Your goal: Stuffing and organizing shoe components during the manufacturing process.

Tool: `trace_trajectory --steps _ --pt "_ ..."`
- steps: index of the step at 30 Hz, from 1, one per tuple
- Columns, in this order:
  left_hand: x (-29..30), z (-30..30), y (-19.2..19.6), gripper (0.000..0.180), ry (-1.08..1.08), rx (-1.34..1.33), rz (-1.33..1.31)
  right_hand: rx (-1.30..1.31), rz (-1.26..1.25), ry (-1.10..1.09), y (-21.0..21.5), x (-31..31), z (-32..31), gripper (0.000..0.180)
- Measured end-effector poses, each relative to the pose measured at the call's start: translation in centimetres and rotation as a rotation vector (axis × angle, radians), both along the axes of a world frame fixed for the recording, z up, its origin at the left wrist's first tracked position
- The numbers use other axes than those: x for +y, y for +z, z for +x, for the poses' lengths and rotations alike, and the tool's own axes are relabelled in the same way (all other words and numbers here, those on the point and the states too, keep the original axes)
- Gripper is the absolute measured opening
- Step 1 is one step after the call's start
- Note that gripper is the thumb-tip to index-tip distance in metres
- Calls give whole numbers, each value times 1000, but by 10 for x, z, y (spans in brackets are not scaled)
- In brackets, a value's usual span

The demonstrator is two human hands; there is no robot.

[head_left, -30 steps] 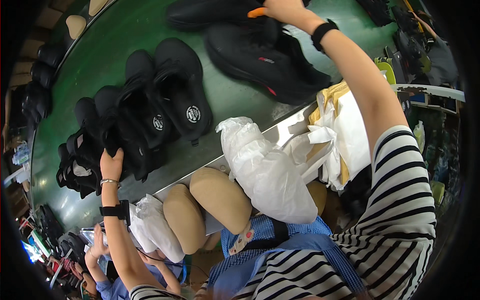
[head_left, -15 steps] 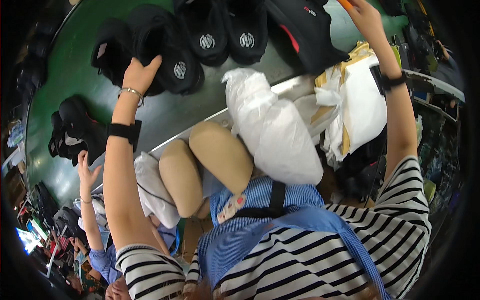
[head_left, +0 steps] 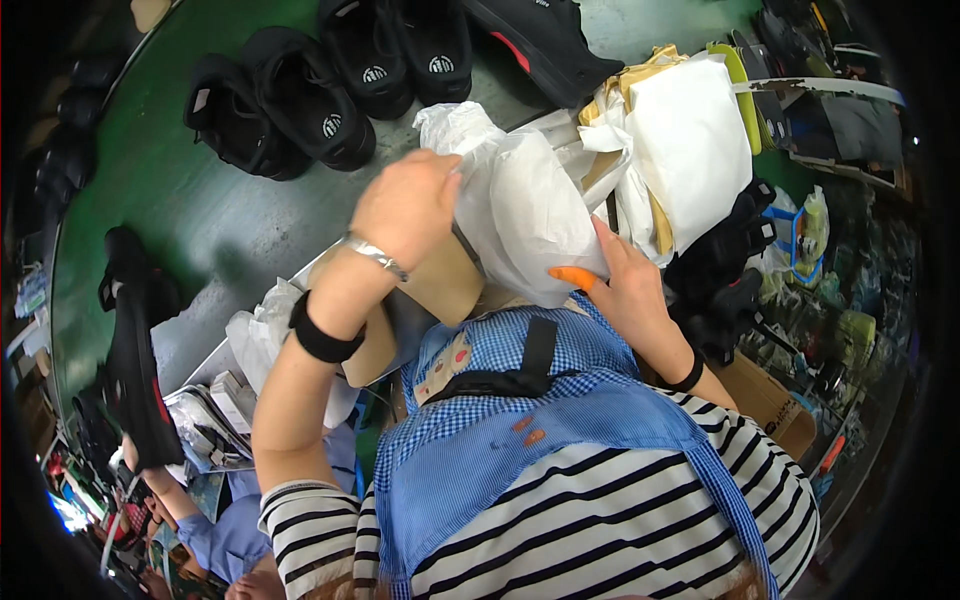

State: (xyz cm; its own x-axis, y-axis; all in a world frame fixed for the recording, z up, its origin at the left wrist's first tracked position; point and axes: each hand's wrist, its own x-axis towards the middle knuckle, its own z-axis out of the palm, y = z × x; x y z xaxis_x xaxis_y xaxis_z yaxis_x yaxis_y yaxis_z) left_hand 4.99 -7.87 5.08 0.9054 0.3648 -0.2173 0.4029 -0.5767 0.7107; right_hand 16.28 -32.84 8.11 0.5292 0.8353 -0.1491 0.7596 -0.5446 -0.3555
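White paper-wrapped bundle [head_left: 535, 205], at the near edge of the green surface [head_left: 160, 150] | probably light, soft-skinned, easily torn (contents hidden); best cradled from both sides | smooth, rounded lower end; crumpled end toward the surface | left hand [head_left: 405, 210] curled by it, right hand [head_left: 632, 290] splayed against it; grip of either: cannot tell

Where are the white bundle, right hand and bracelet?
White bundle [head_left: 535, 213]: head view, middle of its wrapping.
Right hand [head_left: 634, 297]: head view, back of the hand.
Bracelet [head_left: 377, 257]: head view, its silver band on the left wrist.
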Motion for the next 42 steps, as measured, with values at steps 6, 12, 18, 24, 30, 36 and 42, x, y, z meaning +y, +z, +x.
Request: trace_trajectory --steps 6,12,18,24,30,36,42 --pt "-26 3 17 45 369 -274 -541 82 185 -3 48 5 24 66" --pt "-26 4 49 56 629 -651 -1233 117 404 349 68 60 16 67" --pt "0 -50 39 54 1035 -844 -1241 446 272 468 76 130 3 65" --pt "72 -109 26 56 1128 -657 -1047 397 72 589 59 215 -27 55" --pt "190 -160 -65 70 1168 46 -404 537 -5 396 6 294 -40 63" --pt "218 -129 -99 72 924 288 350 1186 -115 220 -38 340 -52 35" --pt "221 -157 -111 51 927 110 315 843 -236 244 -33 381 -60 52"
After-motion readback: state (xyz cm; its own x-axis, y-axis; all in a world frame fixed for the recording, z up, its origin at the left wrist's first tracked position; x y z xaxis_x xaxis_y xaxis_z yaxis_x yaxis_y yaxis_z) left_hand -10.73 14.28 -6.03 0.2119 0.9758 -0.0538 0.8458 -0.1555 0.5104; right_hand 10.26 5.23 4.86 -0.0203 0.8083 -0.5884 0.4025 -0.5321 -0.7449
